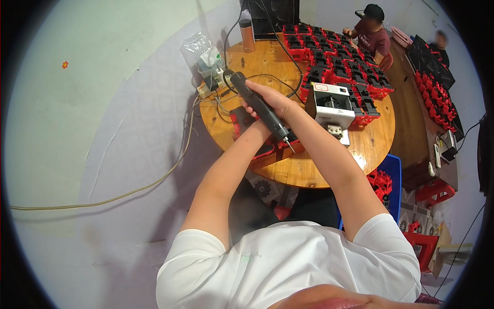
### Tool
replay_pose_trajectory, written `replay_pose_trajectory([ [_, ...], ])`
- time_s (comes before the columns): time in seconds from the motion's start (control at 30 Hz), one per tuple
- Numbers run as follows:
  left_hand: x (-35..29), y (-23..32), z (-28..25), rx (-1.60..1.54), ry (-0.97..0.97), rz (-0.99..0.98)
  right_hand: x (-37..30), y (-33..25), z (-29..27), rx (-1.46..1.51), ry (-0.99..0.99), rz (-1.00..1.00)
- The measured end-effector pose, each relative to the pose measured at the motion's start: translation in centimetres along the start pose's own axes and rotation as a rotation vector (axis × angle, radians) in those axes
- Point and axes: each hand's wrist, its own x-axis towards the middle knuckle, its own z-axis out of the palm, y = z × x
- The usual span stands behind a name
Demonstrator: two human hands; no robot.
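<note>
My right hand (275,100) is wrapped round a black electric screwdriver (259,107), a cord at its upper end. The slim metal bit points down and right over the near part of the table. My left hand (263,129) reaches in below the screwdriver; its fingers are hidden behind the tool and my right hand. Beneath both hands lie red-and-black plastic housings (239,119), partly covered by my arms. Just right of my right hand stands a small metal machine (333,105) with a white top, probably a screw feeder.
Many red-and-black housings (337,59) stand in rows across the round wooden table (378,134). A brown bottle (247,36), cords and a plastic bag (201,50) are at the far left. Another person (371,38) sits beyond. A blue crate (394,188) holds red parts.
</note>
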Motion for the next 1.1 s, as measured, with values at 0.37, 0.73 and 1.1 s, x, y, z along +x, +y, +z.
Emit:
replay_pose_trajectory([
  [0.37,0.02,-0.19,0.12,-0.005,-0.008,-0.003,0.15,0.11,-0.3,0.026,-0.015,-0.001],
  [0.73,0.01,-0.29,0.2,-0.005,-0.019,0.005,0.23,-0.03,-0.11,-0.036,0.015,-0.014],
  [1.1,-0.02,-0.57,0.08,-0.011,-0.014,0.013,0.18,0.08,0.1,-0.004,0.022,-0.006],
])
